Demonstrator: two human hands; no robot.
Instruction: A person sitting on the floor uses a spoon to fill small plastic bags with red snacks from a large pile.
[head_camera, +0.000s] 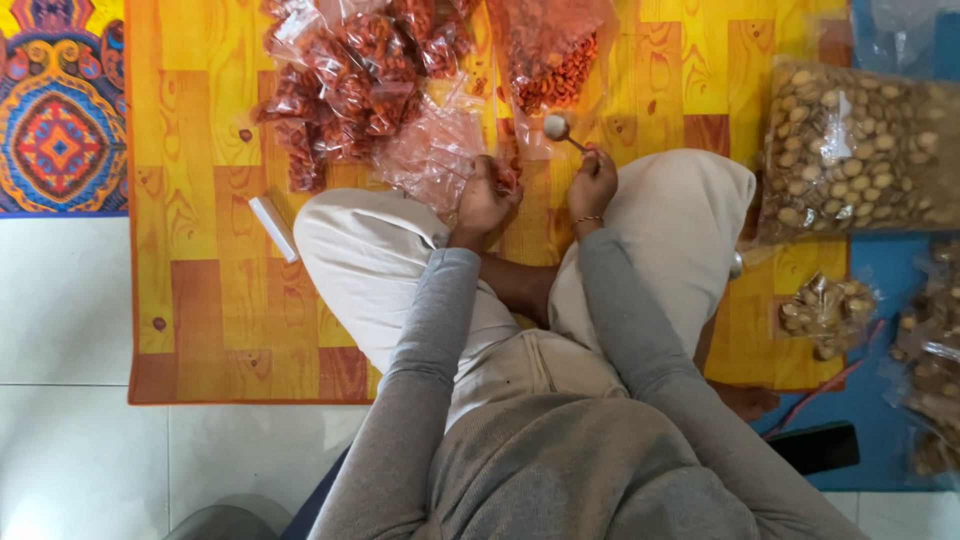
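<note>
I sit cross-legged on a yellow and orange wood-pattern mat. My left hand grips a small clear plastic bag with reddish snack pieces in it. My right hand holds a metal spoon by its handle, the bowl pointing away from me toward a large open bag of reddish snacks. A thin bangle circles my right wrist. The two hands are close together above my knees.
A heap of small filled red-snack packets and loose empty bags lie ahead left. A white stick-like object rests on the mat. Right: a big bag of pale nuts, a small nut packet, more packets, a dark object.
</note>
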